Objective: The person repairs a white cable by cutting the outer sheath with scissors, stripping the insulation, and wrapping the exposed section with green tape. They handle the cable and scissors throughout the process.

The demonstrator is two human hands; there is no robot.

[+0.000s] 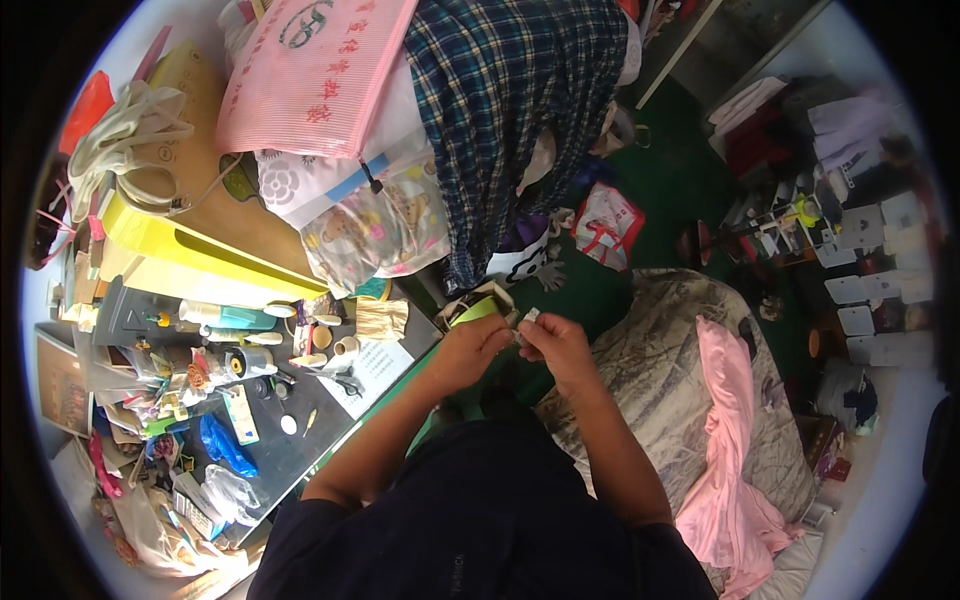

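My two hands are close together in front of my body. My right hand (560, 348) is closed in a pinch on a small whitish crumpled piece (531, 315), too small to name exactly. Beside it my left hand (468, 352) has its fingers curled together, with the fingertips pointing toward that piece. Whether they hold part of it is hidden. Just beyond the left hand is a small open box (498, 294) with a bright green strip (474, 312) at its near side. Its contents are hard to make out.
A cluttered dark desk (290, 455) on the left carries bottles, a blue plastic bag (226, 447) and a paper sheet (372, 378). Behind stands a cloth-covered pile with a plaid shirt (510, 90). On the right, a patterned bed (640, 400) bears a pink cloth (728, 420).
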